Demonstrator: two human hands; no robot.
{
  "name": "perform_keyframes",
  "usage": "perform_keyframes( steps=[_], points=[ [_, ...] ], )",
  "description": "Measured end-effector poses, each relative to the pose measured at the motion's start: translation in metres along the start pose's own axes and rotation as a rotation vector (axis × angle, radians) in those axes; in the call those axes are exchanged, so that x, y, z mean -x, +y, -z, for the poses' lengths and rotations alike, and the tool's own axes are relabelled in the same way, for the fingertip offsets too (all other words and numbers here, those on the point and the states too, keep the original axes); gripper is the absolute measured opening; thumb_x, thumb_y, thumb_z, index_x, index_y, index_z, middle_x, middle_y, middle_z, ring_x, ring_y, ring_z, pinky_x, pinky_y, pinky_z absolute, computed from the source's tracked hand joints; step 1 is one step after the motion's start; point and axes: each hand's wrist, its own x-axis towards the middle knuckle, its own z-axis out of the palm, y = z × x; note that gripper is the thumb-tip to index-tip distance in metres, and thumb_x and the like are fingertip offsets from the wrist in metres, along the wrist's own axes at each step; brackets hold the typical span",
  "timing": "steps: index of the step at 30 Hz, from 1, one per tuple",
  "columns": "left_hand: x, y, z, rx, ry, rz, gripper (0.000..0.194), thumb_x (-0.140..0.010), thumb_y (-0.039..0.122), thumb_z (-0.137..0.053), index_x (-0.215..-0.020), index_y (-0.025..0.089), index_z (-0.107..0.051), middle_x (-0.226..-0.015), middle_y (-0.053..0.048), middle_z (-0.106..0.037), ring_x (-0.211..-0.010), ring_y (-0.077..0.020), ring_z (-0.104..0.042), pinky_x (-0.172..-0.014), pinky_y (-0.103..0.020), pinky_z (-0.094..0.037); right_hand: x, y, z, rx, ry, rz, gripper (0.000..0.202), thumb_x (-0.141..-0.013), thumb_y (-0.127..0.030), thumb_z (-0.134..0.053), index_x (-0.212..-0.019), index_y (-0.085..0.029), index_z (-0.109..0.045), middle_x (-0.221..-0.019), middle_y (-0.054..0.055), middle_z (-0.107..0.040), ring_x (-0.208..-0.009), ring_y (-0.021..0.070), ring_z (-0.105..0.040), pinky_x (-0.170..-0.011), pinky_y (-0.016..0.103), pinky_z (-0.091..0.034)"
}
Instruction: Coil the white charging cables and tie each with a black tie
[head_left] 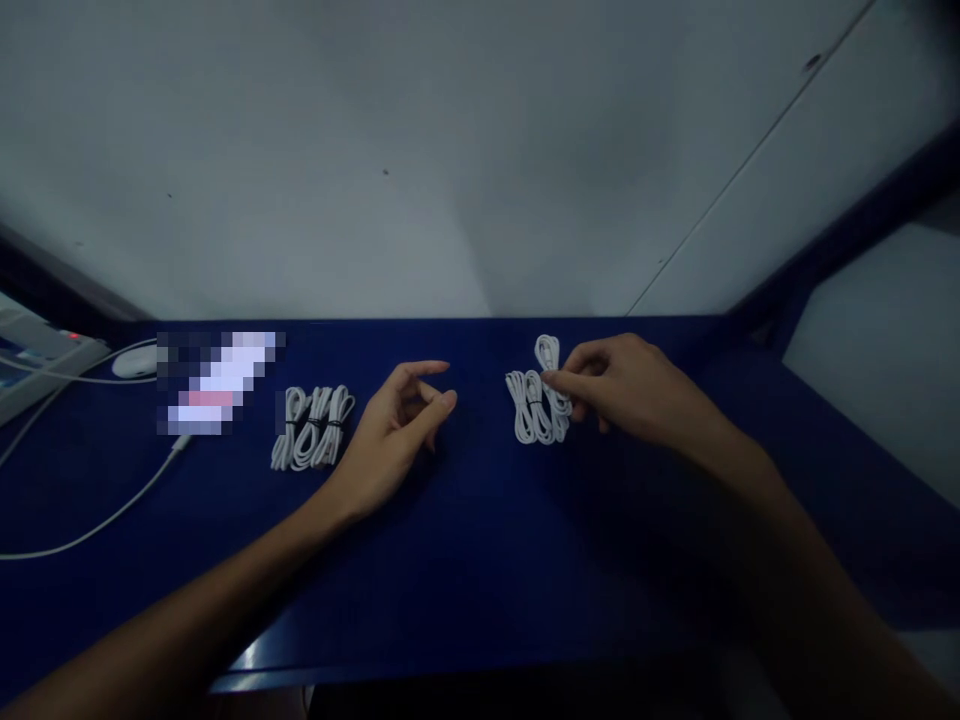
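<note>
On the blue table, my right hand (611, 385) pinches a bundled white cable (548, 350) between thumb and fingers. That bundle stands a little higher than the white cable bundles (532, 410) lying against its left side. Left of centre, my left hand (412, 400) is above the table with its fingers curved and apart, nothing between them. Beside its wrist lies a row of white cable bundles (311, 428), tied with dark bands.
A phone-like object (225, 385), blurred by pixels, lies at the left with a white cable (127, 505) plugged in. Behind it are a white mouse (135, 362) and a power strip (52, 365). A pale wall (337, 200) rises behind the blue table (450, 570).
</note>
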Motion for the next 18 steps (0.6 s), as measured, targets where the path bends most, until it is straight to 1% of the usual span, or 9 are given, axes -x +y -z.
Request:
perform_keyframes(
  steps=[2,5,7,10,12,15,18],
  points=[
    [0.0005,-0.0001,0.0005,-0.016,0.003,-0.005,0.042,-0.102,0.042,-0.072,-0.137,0.022,-0.062,-0.091,0.001,-0.059,-0.069,-0.0133,-0.054,-0.069,-0.029,-0.046,0.0001,0.0,-0.0027,0.028,-0.02,0.014,0.023,-0.091,-0.034,-0.073,-0.072,-0.021,-0.075,-0.065,0.007,-0.075,-0.047,0.0159,-0.064,-0.047,0.032,-0.048],
    [0.0016,-0.0003,0.0009,-0.034,-0.009,-0.008,0.042,-0.102,0.042,-0.071,-0.137,0.022,-0.061,-0.092,0.001,-0.06,-0.07,-0.0136,-0.055,-0.068,-0.029,-0.046,-0.0009,0.0031,-0.0041,0.051,-0.025,0.054,0.026,-0.091,-0.035,-0.073,-0.069,-0.021,-0.074,-0.061,0.007,-0.074,-0.043,0.0149,-0.062,-0.043,0.03,-0.046],
    [0.0023,-0.0004,0.0008,-0.04,-0.016,-0.008,0.042,-0.102,0.041,-0.071,-0.138,0.022,-0.06,-0.092,0.001,-0.06,-0.069,-0.0133,-0.054,-0.068,-0.029,-0.046,-0.0019,0.005,-0.0034,0.04,-0.02,0.038,0.027,-0.091,-0.036,-0.075,-0.07,-0.021,-0.075,-0.061,0.008,-0.075,-0.044,0.0161,-0.064,-0.041,0.029,-0.046],
    [0.0031,0.0001,0.0001,-0.037,-0.019,0.003,0.042,-0.102,0.041,-0.071,-0.138,0.022,-0.059,-0.093,0.001,-0.06,-0.069,-0.0129,-0.055,-0.067,-0.029,-0.046,-0.0027,0.0055,-0.002,0.027,-0.01,-0.038,0.025,-0.089,-0.039,-0.081,-0.072,-0.021,-0.076,-0.064,0.01,-0.077,-0.049,0.0191,-0.07,-0.043,0.03,-0.051],
    [0.0032,0.0007,-0.0004,-0.042,-0.022,0.006,0.042,-0.102,0.04,-0.071,-0.138,0.021,-0.059,-0.093,0.001,-0.061,-0.07,-0.0129,-0.055,-0.068,-0.03,-0.046,-0.0027,0.0051,-0.0021,0.026,-0.011,-0.061,0.026,-0.087,-0.04,-0.084,-0.071,-0.02,-0.076,-0.064,0.01,-0.077,-0.051,0.0201,-0.072,-0.045,0.031,-0.054],
    [0.0033,0.0015,-0.0008,-0.054,-0.032,0.002,0.041,-0.103,0.041,-0.07,-0.138,0.022,-0.059,-0.094,0.0,-0.061,-0.07,-0.013,-0.056,-0.069,-0.03,-0.047,-0.0022,0.0055,-0.0042,0.033,-0.017,-0.033,0.027,-0.087,-0.04,-0.082,-0.069,-0.021,-0.075,-0.063,0.009,-0.077,-0.051,0.0211,-0.073,-0.046,0.032,-0.056],
    [0.0034,0.0018,-0.0011,-0.063,-0.036,0.003,0.04,-0.104,0.041,-0.07,-0.138,0.022,-0.059,-0.095,0.0,-0.062,-0.071,-0.0135,-0.056,-0.07,-0.03,-0.047,-0.0019,0.0073,-0.0065,0.047,-0.027,-0.014,0.025,-0.088,-0.036,-0.078,-0.068,-0.021,-0.074,-0.062,0.009,-0.077,-0.051,0.0209,-0.073,-0.046,0.032,-0.057]
  ],
)
